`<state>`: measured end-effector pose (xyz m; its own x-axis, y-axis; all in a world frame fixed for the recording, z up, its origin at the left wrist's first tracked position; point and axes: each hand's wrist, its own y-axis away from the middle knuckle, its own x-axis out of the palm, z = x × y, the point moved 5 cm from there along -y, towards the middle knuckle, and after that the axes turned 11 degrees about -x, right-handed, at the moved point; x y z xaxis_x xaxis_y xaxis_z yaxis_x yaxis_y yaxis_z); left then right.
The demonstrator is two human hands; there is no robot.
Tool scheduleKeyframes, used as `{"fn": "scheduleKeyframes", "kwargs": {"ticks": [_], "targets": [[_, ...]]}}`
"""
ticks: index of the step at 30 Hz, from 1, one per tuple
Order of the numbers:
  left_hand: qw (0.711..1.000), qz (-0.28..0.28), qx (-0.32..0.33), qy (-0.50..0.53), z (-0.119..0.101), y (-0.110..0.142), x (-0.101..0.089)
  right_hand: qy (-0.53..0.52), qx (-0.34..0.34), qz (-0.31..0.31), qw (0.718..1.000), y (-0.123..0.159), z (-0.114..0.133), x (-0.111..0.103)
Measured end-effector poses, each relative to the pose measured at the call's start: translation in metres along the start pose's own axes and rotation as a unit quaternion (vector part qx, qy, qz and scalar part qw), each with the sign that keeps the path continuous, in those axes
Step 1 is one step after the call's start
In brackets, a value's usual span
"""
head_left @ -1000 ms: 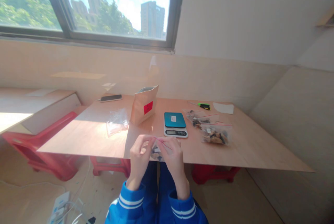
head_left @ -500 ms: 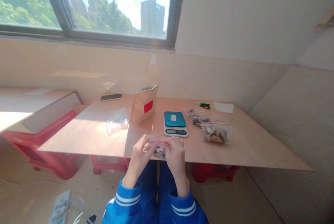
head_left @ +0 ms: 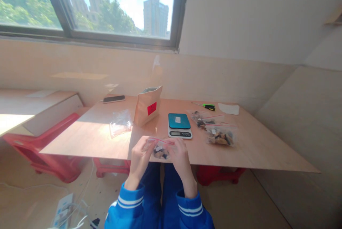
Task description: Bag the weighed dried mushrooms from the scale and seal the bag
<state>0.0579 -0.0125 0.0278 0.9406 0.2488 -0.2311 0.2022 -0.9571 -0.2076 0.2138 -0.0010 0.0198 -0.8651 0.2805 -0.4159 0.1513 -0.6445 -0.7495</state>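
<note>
Clear zip bag with dark pieces, apparently snacks, sits pinched between our left hand and right hand at the table edge, now lifted slightly higher than before.

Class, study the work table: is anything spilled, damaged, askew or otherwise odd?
Nothing stands out. Both hands, left hand and right hand, hold a small zip bag at the table edge. The paper pouch stands upright, the scale sits flat, and the filled bags look unspilled.
</note>
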Motion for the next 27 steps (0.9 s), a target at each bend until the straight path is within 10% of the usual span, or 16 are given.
{"fn": "scheduleKeyframes", "kwargs": {"ticks": [11, 27], "targets": [[0.996, 0.085, 0.0, -0.021, 0.001, -0.003, 0.008, 0.055, -0.001, -0.022, 0.998, 0.003, -0.003, -0.013], [0.998, 0.036, 0.042, -0.03, -0.001, -0.002, 0.004, 0.018, -0.012, 0.027, 0.999, -0.002, 0.011, -0.003]]}}
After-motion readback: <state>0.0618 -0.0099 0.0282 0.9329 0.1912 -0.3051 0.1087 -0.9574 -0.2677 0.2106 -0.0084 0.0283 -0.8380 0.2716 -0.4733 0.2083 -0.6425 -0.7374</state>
